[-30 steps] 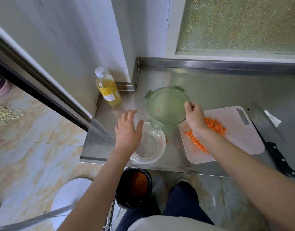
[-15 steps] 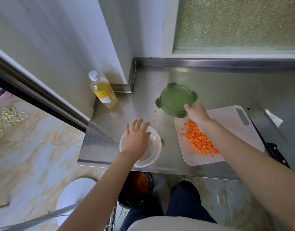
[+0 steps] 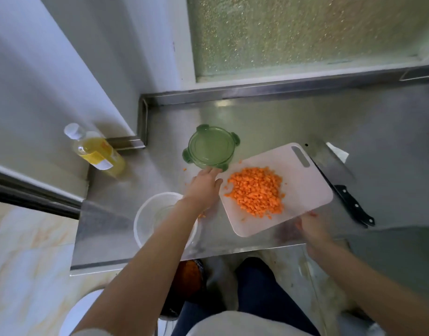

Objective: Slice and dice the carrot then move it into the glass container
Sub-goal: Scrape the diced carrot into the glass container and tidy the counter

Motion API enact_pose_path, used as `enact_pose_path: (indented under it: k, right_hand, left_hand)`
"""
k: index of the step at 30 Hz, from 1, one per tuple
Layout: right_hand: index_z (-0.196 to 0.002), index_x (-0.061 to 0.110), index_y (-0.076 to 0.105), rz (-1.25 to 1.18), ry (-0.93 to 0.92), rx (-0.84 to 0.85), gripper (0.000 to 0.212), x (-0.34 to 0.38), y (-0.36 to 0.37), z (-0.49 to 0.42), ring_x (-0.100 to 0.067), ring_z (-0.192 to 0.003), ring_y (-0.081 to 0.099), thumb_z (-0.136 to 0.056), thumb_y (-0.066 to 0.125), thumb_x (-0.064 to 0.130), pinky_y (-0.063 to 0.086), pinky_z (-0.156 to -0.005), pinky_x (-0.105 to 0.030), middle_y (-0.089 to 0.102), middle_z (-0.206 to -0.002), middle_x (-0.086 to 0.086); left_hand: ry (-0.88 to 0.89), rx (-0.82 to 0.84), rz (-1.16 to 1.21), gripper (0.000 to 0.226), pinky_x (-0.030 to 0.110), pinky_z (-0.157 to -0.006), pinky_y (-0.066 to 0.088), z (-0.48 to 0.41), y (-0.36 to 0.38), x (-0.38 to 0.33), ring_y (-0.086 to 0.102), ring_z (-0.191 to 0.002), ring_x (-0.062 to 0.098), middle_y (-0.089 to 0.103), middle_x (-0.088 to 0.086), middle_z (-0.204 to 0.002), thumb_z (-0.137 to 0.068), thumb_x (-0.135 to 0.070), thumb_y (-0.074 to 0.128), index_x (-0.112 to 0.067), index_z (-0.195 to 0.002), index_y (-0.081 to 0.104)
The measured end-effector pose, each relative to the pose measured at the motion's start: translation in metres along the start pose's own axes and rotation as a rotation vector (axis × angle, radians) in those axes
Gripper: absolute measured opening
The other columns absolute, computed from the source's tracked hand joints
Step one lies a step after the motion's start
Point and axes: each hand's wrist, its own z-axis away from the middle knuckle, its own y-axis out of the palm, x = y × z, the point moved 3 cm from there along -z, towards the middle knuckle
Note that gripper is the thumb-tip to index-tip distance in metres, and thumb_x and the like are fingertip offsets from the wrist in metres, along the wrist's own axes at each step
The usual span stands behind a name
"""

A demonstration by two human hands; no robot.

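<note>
The right hand point(image 3: 310, 229) sits at the near edge of the cutting board point(image 3: 305, 190), too blurred to tell its grip. The glass container point(image 3: 142, 214) stands open, seemingly empty, under the left forearm. The diced carrot point(image 3: 257, 192) lies heaped on the cutting board, between both hands: cutting looks done, moving remains. The board's long axis runs near-left to far-right. The left hand point(image 3: 203, 187), fingers point(image 3: 209, 172) straight, touches the green lid point(image 3: 208, 149).

Diced carrot point(image 3: 255, 191) heaped beside empty glass container point(image 3: 160, 220)
</note>
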Motion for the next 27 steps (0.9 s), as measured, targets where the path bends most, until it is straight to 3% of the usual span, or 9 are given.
enact_pose_path:
  k: [2,3,8,14,17,19,21,23,27]
  right_hand:
    - [-0.063,-0.001,0.054,-0.067,0.141,0.111,0.03,-0.011,0.006,0.01,-0.018,-0.054,0.047,-0.088,0.04,-0.01,0.045,-0.047,-0.02,0.051,-0.062,-0.011]
    - [-0.059,0.0,0.051,-0.118,0.184,0.147,0.032,-0.014,0.009,0.014,-0.019,-0.049,0.049,-0.087,0.039,-0.012,0.042,-0.039,-0.016,0.049,-0.057,-0.011]
    - [-0.063,0.007,0.045,-0.369,0.345,0.152,0.031,-0.01,0.027,0.019,-0.016,-0.054,0.041,-0.09,0.044,-0.008,0.038,-0.037,-0.016,0.042,-0.049,-0.007]
    - [-0.066,0.009,0.047,-0.482,0.4,0.237,0.029,0.005,0.033,0.028,-0.002,-0.025,0.041,-0.088,0.05,-0.011,0.035,-0.029,-0.012,0.042,-0.03,0.004]
    - [-0.08,0.009,0.055,-0.498,0.409,0.297,0.021,0.003,0.04,0.035,-0.003,-0.034,0.051,-0.088,0.052,-0.01,0.044,-0.037,-0.016,0.053,-0.04,0.002]
    - [-0.093,0.008,0.056,-0.558,0.376,0.37,0.025,0.001,0.046,0.04,-0.014,-0.062,0.061,-0.091,0.043,-0.012,0.055,-0.067,-0.029,0.063,-0.067,-0.007]
    - [-0.113,0.008,0.057,-0.575,0.303,0.42,0.032,0.001,0.049,0.044,-0.021,-0.083,0.061,-0.093,0.042,-0.012,0.049,-0.085,-0.043,0.065,-0.091,-0.01]
    - [-0.121,0.009,0.055,-0.537,0.239,0.421,0.033,0.001,0.047,0.047,-0.021,-0.085,0.063,-0.094,0.044,-0.008,0.048,-0.085,-0.043,0.066,-0.094,-0.007]
    - [-0.113,0.011,0.056,-0.466,0.167,0.399,0.027,0.003,0.041,0.054,-0.016,-0.085,0.064,-0.097,0.041,-0.006,0.05,-0.076,-0.037,0.067,-0.096,-0.005]
  left_hand:
    - [-0.001,0.091,0.005,0.039,0.034,-0.103,0.03,-0.011,0.009,0.0,0.04,-0.127,0.028,0.043,0.008,-0.141,-0.1,-0.024,0.039,-0.017,-0.138,0.042]
    - [0.004,0.127,0.007,0.04,0.034,-0.105,0.03,-0.015,0.013,0.0,0.039,-0.129,0.028,0.043,0.01,-0.141,-0.099,-0.025,0.04,-0.017,-0.138,0.042]
    - [-0.026,0.119,0.014,0.045,0.036,-0.108,0.025,-0.024,0.021,0.002,0.03,-0.134,0.031,0.029,0.014,-0.15,-0.098,-0.018,0.042,-0.006,-0.141,0.035]
    - [-0.088,0.081,0.015,0.034,0.042,-0.098,0.034,-0.036,0.024,0.003,0.043,-0.115,0.035,0.049,0.02,-0.128,-0.097,-0.018,0.037,-0.002,-0.125,0.048]
    - [-0.104,0.067,0.051,0.04,0.042,-0.104,0.031,-0.036,0.02,0.003,0.039,-0.124,0.035,0.045,0.02,-0.136,-0.099,-0.021,0.035,-0.003,-0.134,0.044]
    - [-0.133,0.077,0.06,0.044,0.041,-0.108,0.027,-0.034,0.019,0.004,0.036,-0.129,0.033,0.041,0.018,-0.141,-0.1,-0.025,0.034,-0.005,-0.138,0.04]
    - [-0.161,0.095,0.089,0.046,0.044,-0.106,0.03,-0.032,0.022,0.007,0.04,-0.125,0.035,0.046,0.018,-0.134,-0.097,-0.034,0.033,-0.004,-0.128,0.049]
    - [-0.175,0.104,0.111,0.055,0.045,-0.103,0.032,-0.027,0.022,0.009,0.041,-0.123,0.037,0.048,0.018,-0.128,-0.093,-0.043,0.029,-0.004,-0.124,0.051]
    - [-0.087,-0.087,0.206,0.044,0.032,-0.104,0.028,-0.012,0.007,0.003,0.04,-0.128,0.03,0.039,0.013,-0.141,-0.1,-0.026,0.037,-0.009,-0.141,0.038]
